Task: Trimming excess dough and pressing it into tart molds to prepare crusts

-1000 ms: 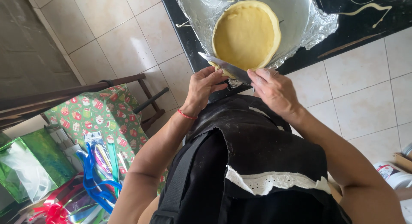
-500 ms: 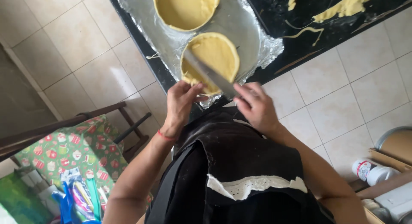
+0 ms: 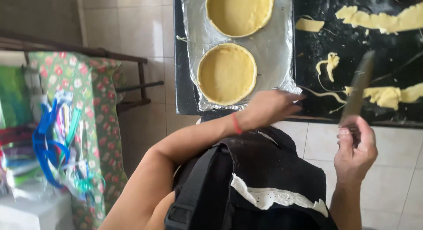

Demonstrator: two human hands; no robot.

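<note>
crinkled shiny foil (image 3: pixel 277 49), matt pale dough shell (image 3: pixel 227 74), dull metal knife (image 3: pixel 358 86)

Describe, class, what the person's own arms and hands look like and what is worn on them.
Both arms are bare, with no sleeves or gloves showing. The left hand has a thin red band around its wrist. The right hand shows no ring, watch or band. A black apron with a white lace edge lies between the arms.

We've got bare black worktop (image 3: pixel 396 49) at upper right between the dough scraps (image 3: pixel 383 20), room to pass there. The foil tray (image 3: pixel 277 49) with two tart shells (image 3: pixel 226 74) blocks upper centre.
</note>
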